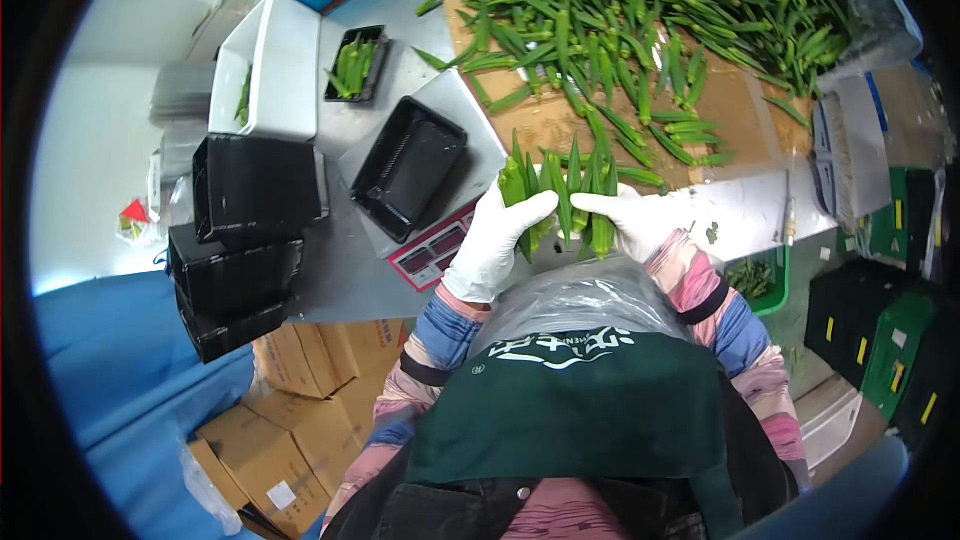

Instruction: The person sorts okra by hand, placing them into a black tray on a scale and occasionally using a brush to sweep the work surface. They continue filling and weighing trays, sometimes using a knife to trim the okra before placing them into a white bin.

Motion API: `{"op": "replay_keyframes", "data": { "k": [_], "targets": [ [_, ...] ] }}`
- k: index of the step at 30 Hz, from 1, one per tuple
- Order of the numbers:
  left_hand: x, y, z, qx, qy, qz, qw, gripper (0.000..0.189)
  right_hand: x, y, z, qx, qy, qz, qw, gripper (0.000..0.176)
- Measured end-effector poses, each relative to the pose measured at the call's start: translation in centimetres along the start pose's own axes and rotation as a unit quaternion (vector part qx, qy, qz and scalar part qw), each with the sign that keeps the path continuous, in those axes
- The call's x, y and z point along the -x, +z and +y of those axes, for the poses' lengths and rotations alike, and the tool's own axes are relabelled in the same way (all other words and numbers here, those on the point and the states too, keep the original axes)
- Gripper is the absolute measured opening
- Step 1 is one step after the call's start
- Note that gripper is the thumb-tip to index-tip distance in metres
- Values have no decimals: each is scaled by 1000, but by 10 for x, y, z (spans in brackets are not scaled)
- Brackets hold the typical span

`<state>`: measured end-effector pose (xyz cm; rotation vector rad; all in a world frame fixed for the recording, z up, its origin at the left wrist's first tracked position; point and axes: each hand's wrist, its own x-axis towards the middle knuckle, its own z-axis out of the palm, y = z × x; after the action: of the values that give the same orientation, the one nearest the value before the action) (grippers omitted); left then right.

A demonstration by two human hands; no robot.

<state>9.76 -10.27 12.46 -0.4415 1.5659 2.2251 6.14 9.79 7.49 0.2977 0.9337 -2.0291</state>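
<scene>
Between my two white-gloved hands is a row of green okra pods [571, 190], held side by side with their tips pointing away from me. My left hand [492, 240] closes around the left end of the row, thumb laid across the pods. From the other side my right hand [638, 223] grips the right end, its thumb pointing inward. To the left of my hands, a black plastic tray [410, 168] with nothing in it rests on the metal plate of a scale [478, 120]. Beyond the row, a big heap of okra [640, 0] covers the cardboard.
A small black tray of okra [355, 65] lies at the back left, beside a white bin [285, 70]. Stacks of black trays [255, 185] line the table's left edge. Cardboard boxes [280, 450] stand below on the left; green and black crates [870, 325] are at right.
</scene>
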Motion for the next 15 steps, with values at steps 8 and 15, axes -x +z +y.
{"op": "replay_keyframes", "data": {
  "k": [8, 15],
  "targets": [
    [22, -74, 75, -184, 150, 90, 967, 42, -77, 125, 32, 118, -194, 13, 974, 37],
    [-5, -154, 96, -215, 121, 120, 962, 53, -122, 180, 37, 102, -66, 33, 992, 59]
  ]
}}
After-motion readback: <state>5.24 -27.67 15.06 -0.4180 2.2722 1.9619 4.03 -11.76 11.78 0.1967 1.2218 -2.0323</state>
